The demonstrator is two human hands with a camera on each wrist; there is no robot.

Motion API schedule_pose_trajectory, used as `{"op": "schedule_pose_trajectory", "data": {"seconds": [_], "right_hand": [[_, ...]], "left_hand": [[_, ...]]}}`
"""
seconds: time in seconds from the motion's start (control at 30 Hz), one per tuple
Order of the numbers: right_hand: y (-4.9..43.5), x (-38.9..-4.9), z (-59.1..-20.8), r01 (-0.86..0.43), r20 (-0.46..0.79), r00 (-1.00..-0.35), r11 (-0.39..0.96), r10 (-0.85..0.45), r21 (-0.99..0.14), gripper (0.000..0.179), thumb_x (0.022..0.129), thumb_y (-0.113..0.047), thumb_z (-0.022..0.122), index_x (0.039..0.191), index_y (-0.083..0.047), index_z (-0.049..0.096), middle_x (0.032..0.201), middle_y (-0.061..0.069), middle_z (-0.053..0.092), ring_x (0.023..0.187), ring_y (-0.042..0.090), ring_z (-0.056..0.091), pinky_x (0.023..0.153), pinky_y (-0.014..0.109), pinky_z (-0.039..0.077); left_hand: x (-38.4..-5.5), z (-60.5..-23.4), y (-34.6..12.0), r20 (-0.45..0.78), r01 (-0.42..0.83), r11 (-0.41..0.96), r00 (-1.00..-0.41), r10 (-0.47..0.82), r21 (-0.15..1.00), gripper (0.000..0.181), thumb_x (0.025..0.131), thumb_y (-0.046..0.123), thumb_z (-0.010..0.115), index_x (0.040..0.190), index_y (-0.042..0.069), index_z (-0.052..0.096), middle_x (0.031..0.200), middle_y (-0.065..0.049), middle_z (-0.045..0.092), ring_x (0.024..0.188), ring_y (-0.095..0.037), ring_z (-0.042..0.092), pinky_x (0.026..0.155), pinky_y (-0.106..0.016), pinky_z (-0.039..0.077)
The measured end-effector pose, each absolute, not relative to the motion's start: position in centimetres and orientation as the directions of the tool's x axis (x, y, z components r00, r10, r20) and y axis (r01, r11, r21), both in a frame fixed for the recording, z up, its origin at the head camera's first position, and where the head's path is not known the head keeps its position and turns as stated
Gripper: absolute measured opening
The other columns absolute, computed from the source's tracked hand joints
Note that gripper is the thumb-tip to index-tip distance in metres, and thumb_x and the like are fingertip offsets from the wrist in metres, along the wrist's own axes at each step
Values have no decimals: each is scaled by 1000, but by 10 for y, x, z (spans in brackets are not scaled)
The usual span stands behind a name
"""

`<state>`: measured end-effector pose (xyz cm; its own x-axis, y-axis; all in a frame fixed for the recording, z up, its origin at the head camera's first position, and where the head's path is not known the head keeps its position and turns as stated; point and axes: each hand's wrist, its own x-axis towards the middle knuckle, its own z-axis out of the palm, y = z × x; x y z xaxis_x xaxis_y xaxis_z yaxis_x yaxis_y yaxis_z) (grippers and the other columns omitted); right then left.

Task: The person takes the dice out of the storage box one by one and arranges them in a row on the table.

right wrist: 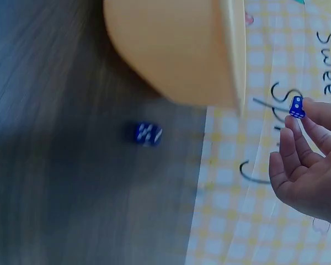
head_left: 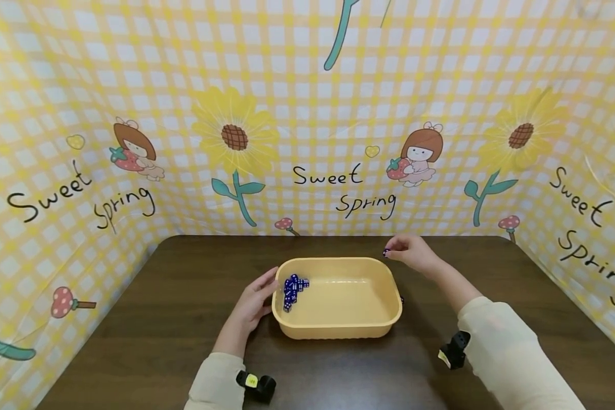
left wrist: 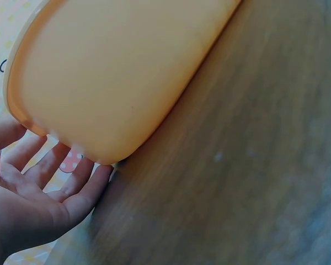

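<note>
My right hand [head_left: 412, 253] pinches a blue die [right wrist: 297, 107] with white pips between thumb and fingertip, raised past the back right corner of the tub. The other fingers curve loosely beneath it. Against the left end of the yellow plastic tub [head_left: 338, 330], my left hand [head_left: 253, 296] rests its spread fingertips on the outer wall. In the left wrist view those fingers [left wrist: 91, 187] reach the end wall from below the rim. Several blue dice [head_left: 293, 290] are bunched inside the tub at its left end.
A single blue die [right wrist: 148, 133] lies on the dark wooden table [head_left: 184, 307] just outside the tub's right end, mostly hidden in the head view. A yellow checked cloth [head_left: 318, 114] with printed flowers and lettering hangs behind and at both sides.
</note>
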<state>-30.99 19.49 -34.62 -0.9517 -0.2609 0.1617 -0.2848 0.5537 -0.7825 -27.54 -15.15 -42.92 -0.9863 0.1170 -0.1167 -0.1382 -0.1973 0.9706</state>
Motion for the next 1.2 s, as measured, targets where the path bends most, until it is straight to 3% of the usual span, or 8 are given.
{"op": "schedule_pose_trajectory", "data": {"seconds": [0.47, 0.73, 1.0, 1.2], "right_hand": [[229, -296, -366, -239, 138, -967, 576, -214, -782, 18, 79, -7, 61, 88, 8, 56, 74, 6, 56, 71, 20, 51, 64, 35, 42], [237, -288, -385, -231, 123, -966, 547, -226, -805, 15, 78, -3, 60, 86, 9, 56, 74, 7, 57, 74, 28, 52, 65, 38, 42], [241, -282, -401, -212, 106, -969, 523, -225, -826, 14, 76, -1, 61, 83, 10, 55, 71, 6, 56, 67, 17, 50, 59, 28, 41], [242, -279, -409, -165, 60, -976, 525, -212, -835, 14, 75, 0, 61, 84, 10, 55, 68, 4, 54, 62, 15, 48, 54, 28, 41]], "left_hand": [[-276, -429, -152, -112, -134, -192, -986, 122, 972, 44, 89, 11, 47, 132, 8, 36, 130, -15, 35, 114, -29, 35, 76, -46, 40], [-275, -429, -151, -104, -127, -196, -987, 124, 972, 46, 88, 12, 49, 132, 8, 36, 130, -16, 35, 114, -30, 34, 78, -47, 39], [-274, -430, -151, -116, -138, -203, -986, 118, 969, 45, 88, 12, 49, 131, 9, 37, 129, -15, 37, 113, -30, 35, 76, -45, 41], [-276, -430, -152, -117, -140, -199, -985, 124, 970, 45, 89, 13, 48, 132, 9, 36, 130, -14, 35, 114, -30, 35, 76, -45, 40]]}}
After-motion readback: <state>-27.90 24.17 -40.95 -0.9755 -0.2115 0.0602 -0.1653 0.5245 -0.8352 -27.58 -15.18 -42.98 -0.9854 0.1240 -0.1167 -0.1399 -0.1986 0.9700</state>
